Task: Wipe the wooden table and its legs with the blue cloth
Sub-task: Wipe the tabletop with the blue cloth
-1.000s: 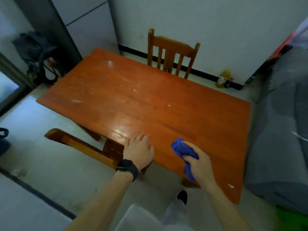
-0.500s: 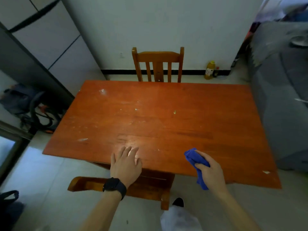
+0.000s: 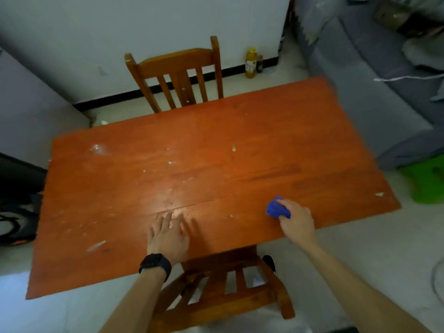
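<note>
A: Where is the blue cloth (image 3: 276, 209)?

B: It is bunched up in the right hand (image 3: 296, 223). The fingers curl round it and only a wad sticks out past the knuckles. The wad sits on the table (image 3: 240, 164), in the right half of the top, near the front edge.

A: And the left hand (image 3: 168, 236)?

B: It lies flat on the top, palm down, with the fingers straight and a little spread, holding nothing. It is near the front edge too, about the middle of the table and well apart from the cloth. The fingertips are somewhat blurred. There is a black watch (image 3: 155, 263) on that wrist.

A: What does the top look like?

B: It is orange-brown wood with a long seam running across it. There is a white smear (image 3: 97, 149) near the far left corner, with pale specks scattered between it and the left hand. A small yellowish crumb (image 3: 233, 147) lies around the middle, and a pale scrap (image 3: 379, 194) lies close to the right edge. The legs are hidden under the top.

A: What is around it?

B: A wooden chair (image 3: 177, 73) stands at the far side, its back against the table edge. A second chair (image 3: 228, 284) is tucked under the near side, between the two forearms, with a dark shoe (image 3: 269, 261) just beside it. A yellow bottle (image 3: 251, 62) stands on the floor by the wall. A grey sofa (image 3: 372, 92) runs along the right, with something green (image 3: 427, 181) on the floor at its end.
</note>
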Available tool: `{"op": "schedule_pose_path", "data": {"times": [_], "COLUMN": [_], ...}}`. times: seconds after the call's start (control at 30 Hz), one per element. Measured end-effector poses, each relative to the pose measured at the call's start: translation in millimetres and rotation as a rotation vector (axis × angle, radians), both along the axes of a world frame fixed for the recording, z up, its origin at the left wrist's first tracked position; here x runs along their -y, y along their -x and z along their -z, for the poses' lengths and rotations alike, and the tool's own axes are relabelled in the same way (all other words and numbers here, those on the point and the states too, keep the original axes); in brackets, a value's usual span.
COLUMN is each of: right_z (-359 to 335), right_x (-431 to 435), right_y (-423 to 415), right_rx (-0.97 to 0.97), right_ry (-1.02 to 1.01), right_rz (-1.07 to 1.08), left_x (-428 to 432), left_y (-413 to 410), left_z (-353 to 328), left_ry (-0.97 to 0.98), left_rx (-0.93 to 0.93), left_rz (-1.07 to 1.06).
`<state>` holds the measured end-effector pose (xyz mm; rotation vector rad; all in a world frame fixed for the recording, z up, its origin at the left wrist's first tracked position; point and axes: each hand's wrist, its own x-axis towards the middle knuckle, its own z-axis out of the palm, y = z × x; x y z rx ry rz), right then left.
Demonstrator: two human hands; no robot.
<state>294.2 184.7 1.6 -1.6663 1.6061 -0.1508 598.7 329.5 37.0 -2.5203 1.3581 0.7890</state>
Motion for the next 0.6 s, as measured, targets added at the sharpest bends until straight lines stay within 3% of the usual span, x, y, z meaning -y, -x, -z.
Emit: {"op": "schedule_pose_path", "data": {"times": [0.07,0.27,0.43,0.6], "right_z": [15.6,35.8,39.1,35.2], "right_x": [4.8,-11.1,-15.6,-22.9], "right_y": [4.4,-31.2,-73.8,-99.4], "right_rx": [-0.180,-0.279,-0.455,-0.344], "right_ry": [0.036,0.105,0.009,0.027], "right_rz": [0.128,0.498,0.462,0.674], "left_x": [-1.7,-19.3,-18.3,-17.1], "left_y": [-20.7,-87.2,-103.5,-106.6], "left_z": [20.5,79.2,98.6,98.9], "left_ry": [-0.045,-0.161,-0.170,-0.216], "left_rx": [-0.028,-0.092,-0.124,-0.140], "left_rz": [0.059,0.242,0.281,0.299]}}
